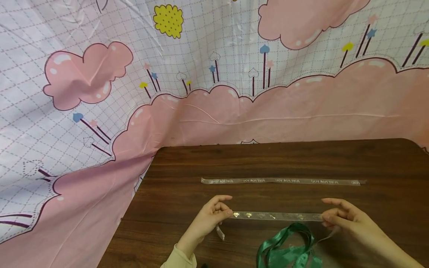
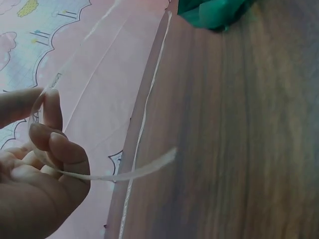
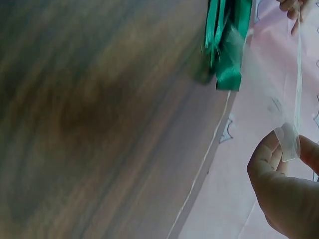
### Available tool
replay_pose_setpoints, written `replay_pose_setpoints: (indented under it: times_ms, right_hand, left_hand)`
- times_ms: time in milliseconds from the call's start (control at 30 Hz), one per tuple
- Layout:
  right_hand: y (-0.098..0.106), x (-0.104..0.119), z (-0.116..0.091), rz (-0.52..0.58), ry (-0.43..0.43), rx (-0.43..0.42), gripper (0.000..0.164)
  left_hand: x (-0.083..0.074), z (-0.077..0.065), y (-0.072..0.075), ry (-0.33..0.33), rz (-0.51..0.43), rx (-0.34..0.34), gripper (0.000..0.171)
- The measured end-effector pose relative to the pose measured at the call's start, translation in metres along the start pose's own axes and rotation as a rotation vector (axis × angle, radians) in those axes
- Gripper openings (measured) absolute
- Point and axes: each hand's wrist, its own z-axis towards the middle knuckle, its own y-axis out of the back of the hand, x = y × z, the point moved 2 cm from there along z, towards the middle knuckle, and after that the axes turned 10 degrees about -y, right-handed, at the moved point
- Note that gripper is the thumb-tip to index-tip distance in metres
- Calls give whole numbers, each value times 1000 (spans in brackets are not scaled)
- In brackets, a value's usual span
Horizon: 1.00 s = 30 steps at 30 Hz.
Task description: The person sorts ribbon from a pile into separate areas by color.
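A narrow sheer ribbon (image 1: 278, 216) with gold diamond prints is stretched level between both hands, above the table. My left hand (image 1: 212, 215) pinches it near one end between thumb and fingers, and a short tail (image 2: 149, 167) hangs past the fingers. On the other side my right hand (image 1: 345, 216) pinches it, with the loose end (image 3: 288, 144) showing beyond the thumb in the right wrist view. A second sheer ribbon (image 1: 261, 181), printed with mirrored "JUST FOR YOU" lettering, lies straight along the table behind the hands.
Below the stretched ribbon, a loosely looped bundle of green satin ribbon (image 1: 285, 249) lies on the dark wooden table (image 1: 187, 163). A pink and white printed cloth (image 1: 214, 123) hangs behind the table and down its left side.
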Motion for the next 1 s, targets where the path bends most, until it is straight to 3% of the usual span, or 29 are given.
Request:
replay_pose_setpoints:
  times_ms: [433, 667, 1000]
  right_hand:
    - [34, 5, -6, -167, -154, -252, 42]
    - [63, -7, -9, 61, -88, -233, 37]
    - [94, -24, -13, 272, -11, -191, 38]
  left_hand:
    - [9, 10, 23, 39, 30, -35, 56]
    - [17, 28, 36, 72, 80, -67, 57]
    - [29, 47, 55, 81, 25, -115, 53]
